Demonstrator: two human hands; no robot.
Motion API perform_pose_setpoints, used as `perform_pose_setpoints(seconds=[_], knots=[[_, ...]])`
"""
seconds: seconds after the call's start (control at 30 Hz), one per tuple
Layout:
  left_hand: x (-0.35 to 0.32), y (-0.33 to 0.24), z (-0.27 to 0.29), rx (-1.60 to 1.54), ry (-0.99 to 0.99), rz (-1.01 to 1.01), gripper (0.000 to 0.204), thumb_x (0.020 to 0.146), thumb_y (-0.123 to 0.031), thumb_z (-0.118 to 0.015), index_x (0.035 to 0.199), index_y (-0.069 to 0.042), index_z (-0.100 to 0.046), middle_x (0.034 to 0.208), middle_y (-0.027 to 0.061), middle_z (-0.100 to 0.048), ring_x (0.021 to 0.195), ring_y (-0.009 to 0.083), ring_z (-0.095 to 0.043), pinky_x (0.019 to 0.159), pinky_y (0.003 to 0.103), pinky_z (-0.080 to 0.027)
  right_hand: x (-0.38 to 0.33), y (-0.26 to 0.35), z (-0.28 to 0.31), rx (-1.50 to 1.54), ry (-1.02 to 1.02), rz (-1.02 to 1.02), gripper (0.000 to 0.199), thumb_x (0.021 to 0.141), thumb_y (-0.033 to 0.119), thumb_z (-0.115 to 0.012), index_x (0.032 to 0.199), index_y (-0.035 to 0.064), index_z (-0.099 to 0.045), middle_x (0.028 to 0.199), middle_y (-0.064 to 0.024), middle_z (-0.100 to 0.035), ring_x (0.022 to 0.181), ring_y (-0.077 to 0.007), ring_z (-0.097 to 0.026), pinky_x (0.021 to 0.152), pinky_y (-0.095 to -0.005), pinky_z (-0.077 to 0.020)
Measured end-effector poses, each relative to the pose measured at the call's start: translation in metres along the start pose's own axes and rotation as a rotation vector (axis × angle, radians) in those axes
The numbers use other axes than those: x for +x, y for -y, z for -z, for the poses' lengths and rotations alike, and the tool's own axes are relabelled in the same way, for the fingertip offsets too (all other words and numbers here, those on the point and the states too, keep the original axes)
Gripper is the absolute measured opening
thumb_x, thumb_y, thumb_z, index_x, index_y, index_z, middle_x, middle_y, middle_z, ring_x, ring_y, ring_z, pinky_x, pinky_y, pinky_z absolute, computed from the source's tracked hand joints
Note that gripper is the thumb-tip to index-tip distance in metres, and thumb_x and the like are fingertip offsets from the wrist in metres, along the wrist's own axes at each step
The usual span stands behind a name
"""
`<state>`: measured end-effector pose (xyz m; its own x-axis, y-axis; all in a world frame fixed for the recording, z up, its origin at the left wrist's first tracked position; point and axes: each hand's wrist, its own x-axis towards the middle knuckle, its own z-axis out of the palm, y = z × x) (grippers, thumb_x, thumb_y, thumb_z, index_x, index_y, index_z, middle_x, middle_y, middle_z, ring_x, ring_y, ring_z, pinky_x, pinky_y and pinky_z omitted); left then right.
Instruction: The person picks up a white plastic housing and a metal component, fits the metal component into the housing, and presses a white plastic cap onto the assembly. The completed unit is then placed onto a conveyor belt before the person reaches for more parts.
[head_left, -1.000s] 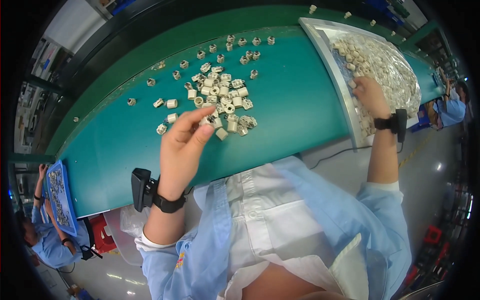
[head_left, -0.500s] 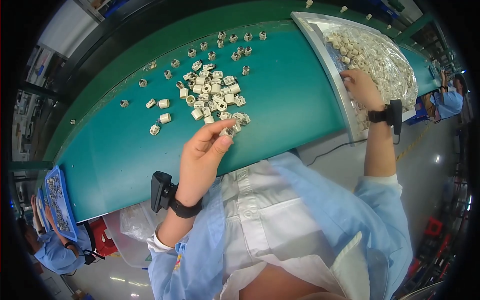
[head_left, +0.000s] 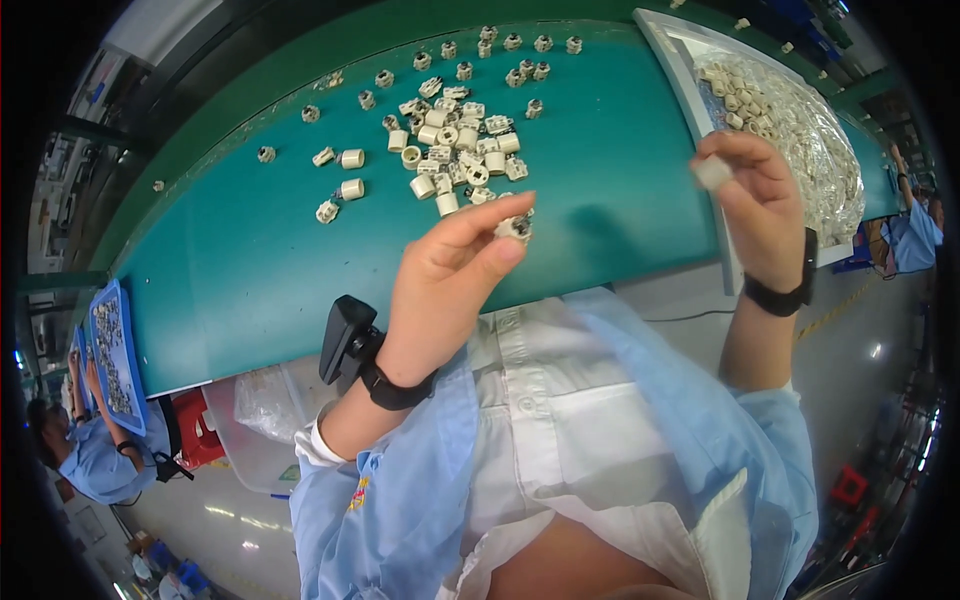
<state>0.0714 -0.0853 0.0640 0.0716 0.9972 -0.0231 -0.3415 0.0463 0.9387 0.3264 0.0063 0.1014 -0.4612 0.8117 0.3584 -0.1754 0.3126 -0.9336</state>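
Note:
Between the thumb and index finger of my left hand (head_left: 445, 280) is a small white plastic part with a dark centre (head_left: 517, 229), held just in front of the heap. My right hand (head_left: 765, 210) pinches a small white cylindrical cap (head_left: 712, 173), somewhat blurred, above the near stretch of the tray's rim. Past my left fingers lies a heap of cream caps and small connector-like parts (head_left: 466, 140). The grey-rimmed tray (head_left: 690, 115) at the right is lined with a clear plastic bag (head_left: 825, 160) of cream caps (head_left: 735, 95).
Small dark-topped parts (head_left: 464, 71) stand scattered along the far side of the green work surface (head_left: 240, 290). At the far left a co-worker (head_left: 110, 465) reaches to a blue tray (head_left: 137, 375) of small parts. Another person (head_left: 915, 230) is at the far right.
My right hand has come out of the tray with a white cap, moving left and nearer. My left hand has shifted right and slightly away in the picture, still holding its small part.

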Motion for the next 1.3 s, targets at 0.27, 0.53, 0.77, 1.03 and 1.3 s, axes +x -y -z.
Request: perform_pose_setpoints(seconds=[0.27,0.53,0.77,1.03,1.3], knots=[[0.000,0.007,-0.002,-0.144,-0.013,-0.131,0.024,0.079,-0.002,-0.055,0.102,-0.001,-0.049,0.094,0.0044,-0.054,0.082,0.0091,-0.051,0.072,0.021,-0.043,0.007,-0.025,-0.068,0.257,0.137,-0.068,0.042,0.076,0.000,-0.054,0.115,-0.0006,-0.041,0.099,-0.0107,-0.052,0.094,-0.0168,-0.051,0.082,-0.0267,-0.0402],[-0.006,-0.002,0.000,-0.107,-0.067,-0.062,0.024,0.078,0.002,-0.055,0.101,0.000,-0.049,0.093,0.0031,-0.053,0.082,0.0075,-0.050,0.071,0.019,-0.042,0.013,-0.022,-0.081,-0.167,0.291,-0.002,0.031,0.077,0.001,-0.054,0.107,-0.0018,-0.043,0.097,-0.0107,-0.053,0.089,-0.0140,-0.051,0.077,-0.0245,-0.0403],[-0.005,0.004,0.001,-0.082,-0.085,-0.219,0.020,0.079,0.002,-0.054,0.099,0.000,-0.051,0.091,0.0022,-0.053,0.079,0.0062,-0.050,0.069,0.018,-0.042,0.010,-0.028,-0.090,0.066,0.223,-0.045,0.031,0.082,0.007,-0.052,0.111,-0.0024,-0.045,0.099,-0.0082,-0.054,0.085,-0.0111,-0.051,0.074,-0.0223,-0.0401],[-0.010,0.003,0.004,-0.104,-0.069,-0.128,0.019,0.085,-0.014,-0.049,0.098,0.000,-0.049,0.087,0.0077,-0.056,0.076,0.0112,-0.053,0.067,0.022,-0.043,0.010,-0.028,-0.096,-0.017,0.204,-0.034,0.024,0.081,0.009,-0.055,0.102,-0.0025,-0.051,0.095,-0.0070,-0.055,0.082,-0.0106,-0.051,0.073,-0.0223,-0.0406],[-0.005,0.010,0.006,-0.273,-0.143,-0.021,0.016,0.087,-0.020,-0.047,0.089,-0.005,-0.050,0.069,0.0016,-0.052,0.056,0.0069,-0.045,0.051,0.019,-0.036,0.007,-0.036,-0.107,0.045,0.136,0.015,0.023,0.078,0.007,-0.059,0.099,-0.0022,-0.053,0.091,-0.0062,-0.056,0.079,-0.0105,-0.052,0.071,-0.0223,-0.0416]])
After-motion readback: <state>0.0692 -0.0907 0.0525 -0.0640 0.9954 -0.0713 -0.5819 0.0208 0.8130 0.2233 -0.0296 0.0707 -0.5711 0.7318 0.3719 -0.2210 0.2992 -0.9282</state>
